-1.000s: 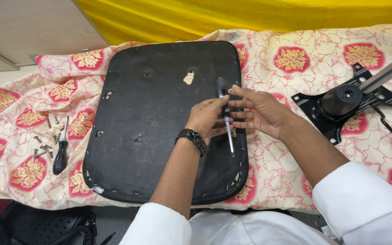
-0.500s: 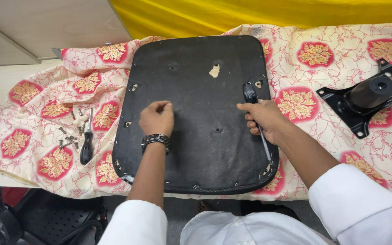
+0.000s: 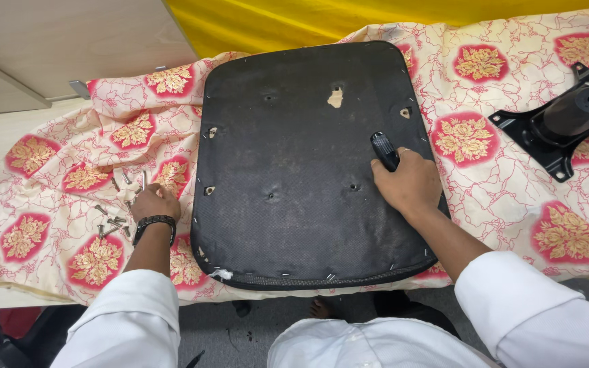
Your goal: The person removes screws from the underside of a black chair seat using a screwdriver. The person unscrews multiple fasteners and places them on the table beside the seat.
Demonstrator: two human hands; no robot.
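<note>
Head view: right hand [image 3: 409,182] closed around a black-handled screwdriver [image 3: 384,150], held low on the black seat base [image 3: 294,163], near its right edge. Left hand [image 3: 153,203] curled over loose screws [image 3: 109,221] on the floral cloth [image 3: 49,177]; what it grips cannot be told. Black metal bracket [image 3: 560,123] seen far right.

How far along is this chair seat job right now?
Done: the metal base plate lies apart from the upturned black seat pan, whose screw holes are bare. In hand: the right hand grips a screwdriver on the pan; the left hand is at the loose screws. Left: nothing is mounted on the pan.
</note>
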